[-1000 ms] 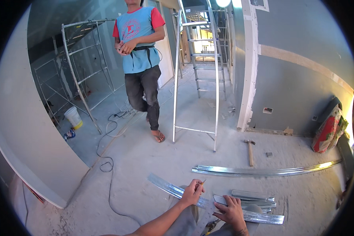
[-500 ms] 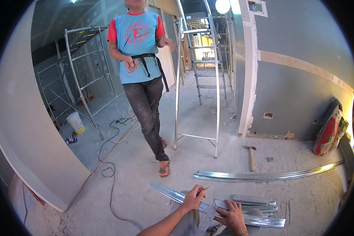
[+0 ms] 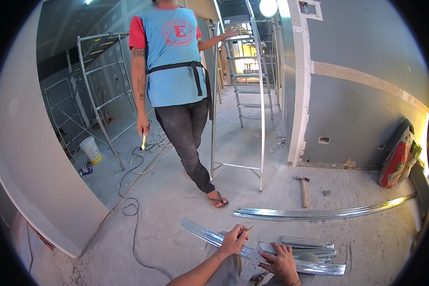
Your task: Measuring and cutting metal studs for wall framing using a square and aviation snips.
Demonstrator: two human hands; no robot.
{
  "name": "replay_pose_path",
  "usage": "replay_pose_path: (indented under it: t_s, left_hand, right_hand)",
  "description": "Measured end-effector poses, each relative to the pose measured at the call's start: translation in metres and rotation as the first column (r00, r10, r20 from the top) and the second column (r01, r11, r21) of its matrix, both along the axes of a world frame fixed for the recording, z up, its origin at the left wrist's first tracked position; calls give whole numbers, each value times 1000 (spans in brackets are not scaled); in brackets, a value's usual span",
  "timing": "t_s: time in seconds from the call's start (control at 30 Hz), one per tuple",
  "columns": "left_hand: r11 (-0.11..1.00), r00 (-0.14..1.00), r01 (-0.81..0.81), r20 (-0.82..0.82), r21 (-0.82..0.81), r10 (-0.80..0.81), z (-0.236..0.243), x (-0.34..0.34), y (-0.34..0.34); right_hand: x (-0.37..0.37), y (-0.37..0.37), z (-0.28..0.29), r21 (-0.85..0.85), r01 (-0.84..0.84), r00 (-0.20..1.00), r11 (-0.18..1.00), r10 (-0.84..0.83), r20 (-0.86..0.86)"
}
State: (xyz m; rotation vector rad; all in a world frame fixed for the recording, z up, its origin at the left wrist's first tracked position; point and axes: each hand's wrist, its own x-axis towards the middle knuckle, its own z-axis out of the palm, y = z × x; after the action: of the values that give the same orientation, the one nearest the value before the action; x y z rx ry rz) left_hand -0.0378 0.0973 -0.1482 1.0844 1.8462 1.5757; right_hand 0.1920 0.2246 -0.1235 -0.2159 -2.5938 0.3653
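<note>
My left hand (image 3: 233, 240) is closed around a pencil (image 3: 249, 229), its tip pointing up and to the right, and rests over a long, shiny metal channel (image 3: 202, 232). The channel lies slantwise across in front of me, over my legs. My right hand (image 3: 280, 261) presses a flat metal square (image 3: 250, 270) against the channel, fingers bent over its upper end. Beyond my right hand lie several short cut metal channels (image 3: 307, 242). Part of a dark-handled tool (image 3: 257, 278) shows below the square; its kind is unclear.
A person (image 3: 176, 71) stands ahead, one hand on an aluminium stepladder (image 3: 263, 143), the other holding a yellow tool (image 3: 144, 141). A hammer (image 3: 304, 193), a small metal piece (image 3: 327, 193) and long metal channels (image 3: 314, 215) lie on the floor. A cable (image 3: 136, 224) runs at left.
The other person has stepped closer and to the right, put one hand on the stepladder and lowered the other. My hands, the pencil and the square have stayed put.
</note>
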Motion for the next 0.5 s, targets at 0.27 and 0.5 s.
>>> replay_pose_path:
  t_s: [0.27,0.5]
  left_hand:
    - [997,1000,-15,6,-78,16,11,4,-1]
    - [997,1000,-13,-11,-77,13,9,5,-3]
  right_hand:
    - [1,-1,0,-7,1,1000,1000,-1,3]
    - [1,-1,-1,-22,-6,1000,1000,6,9]
